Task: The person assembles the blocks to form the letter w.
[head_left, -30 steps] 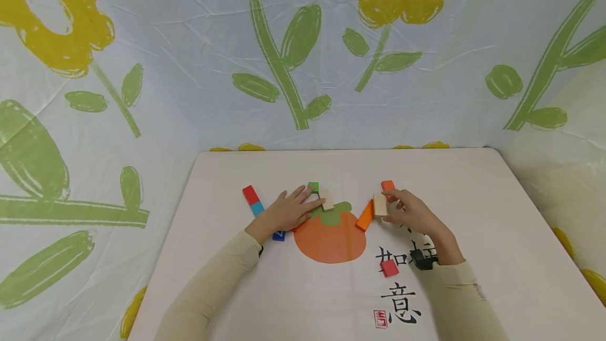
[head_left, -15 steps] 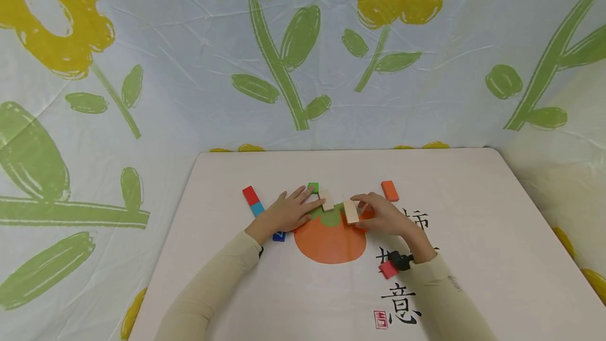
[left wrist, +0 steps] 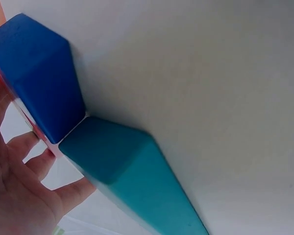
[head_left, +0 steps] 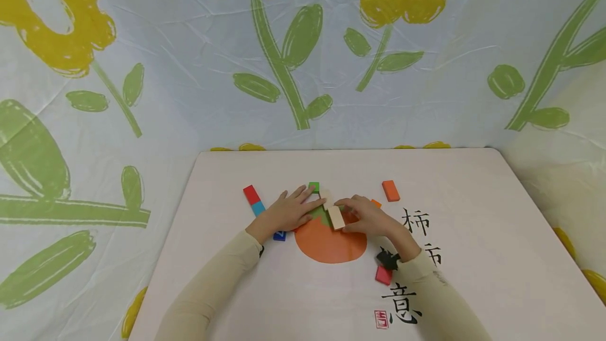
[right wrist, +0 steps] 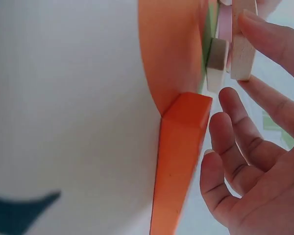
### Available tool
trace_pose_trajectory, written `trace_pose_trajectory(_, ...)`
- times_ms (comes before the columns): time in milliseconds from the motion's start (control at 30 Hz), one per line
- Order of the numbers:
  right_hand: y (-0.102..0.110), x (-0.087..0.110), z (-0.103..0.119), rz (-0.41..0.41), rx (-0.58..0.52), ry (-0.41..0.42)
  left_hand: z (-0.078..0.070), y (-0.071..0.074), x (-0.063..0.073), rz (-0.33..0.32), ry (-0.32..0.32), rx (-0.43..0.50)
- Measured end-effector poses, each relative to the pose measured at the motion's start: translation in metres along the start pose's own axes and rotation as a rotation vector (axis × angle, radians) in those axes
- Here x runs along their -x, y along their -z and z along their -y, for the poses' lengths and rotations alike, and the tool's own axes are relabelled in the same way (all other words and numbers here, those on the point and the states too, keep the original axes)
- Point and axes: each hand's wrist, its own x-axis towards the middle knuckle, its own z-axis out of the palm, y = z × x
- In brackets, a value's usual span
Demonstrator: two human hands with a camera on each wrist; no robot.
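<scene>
Rt grip (head_left: 371,217) half-closed, pinches pale wood block (head_left: 336,218) btwn thumb & fingers, appt. raised over counter (head_left: 303,299). Lt grip (head_left: 289,210) spread, no hold seen, beside 2nd pale block (head_left: 326,196). Risk: 2nd pale block poss. knocked askew if held block's edge catches it.

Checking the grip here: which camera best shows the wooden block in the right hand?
The right wrist view: the wooden block appears large, and you see the right hand pinching it. The head view shows it much smaller, with its pale upper face; I can't make it out in the left wrist view.
</scene>
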Motion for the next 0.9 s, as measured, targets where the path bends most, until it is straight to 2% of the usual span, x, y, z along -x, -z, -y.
trace_pose_trajectory(200, -0.005, -0.003, 0.001, -0.002, 0.059, 0.001, 0.000, -0.002, -0.001, -0.006, -0.005, -0.009)
trace_pose_trajectory(433, -0.010, -0.005, 0.001, -0.004, 0.111, -0.046, 0.000, -0.001, -0.001, 0.003, 0.000, -0.014)
trace_pose_trajectory(900, -0.013, -0.007, 0.000, -0.019, 0.133, -0.101, -0.002, 0.002, 0.001, 0.009, -0.004, -0.009)
